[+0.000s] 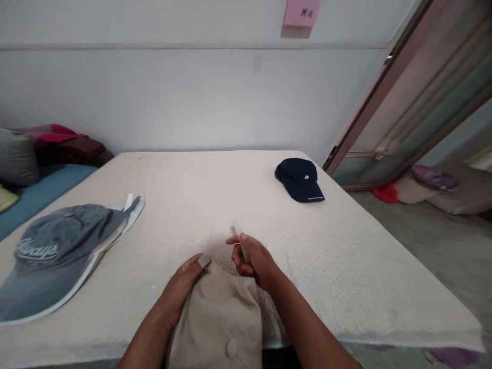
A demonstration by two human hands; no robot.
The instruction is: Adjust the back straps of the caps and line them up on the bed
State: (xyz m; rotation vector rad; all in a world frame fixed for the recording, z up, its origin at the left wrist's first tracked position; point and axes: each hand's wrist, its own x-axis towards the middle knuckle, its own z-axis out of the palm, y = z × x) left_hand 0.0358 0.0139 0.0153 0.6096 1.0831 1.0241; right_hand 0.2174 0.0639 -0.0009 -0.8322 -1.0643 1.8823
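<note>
A beige cap point(225, 312) is at the front edge of the table, its button top toward me and its back opening facing away. My left hand point(180, 287) is closed on the cap's left rear edge, beside a short strap end point(205, 260). My right hand point(257, 259) pinches another strap point(244, 251) at the opening's right side, and its pale, blurred tip sticks up past the fingers. The two strap ends are apart. The cap's brim is out of sight.
A cream cloth covers the table point(200, 195). On the left lie grey caps point(73, 236), seemingly stacked, the top one lettered; at the back right is a navy cap point(295, 177). Behind stands a white wall point(172, 97) with a pink note point(302, 13). A sliding door point(384, 92) is at right.
</note>
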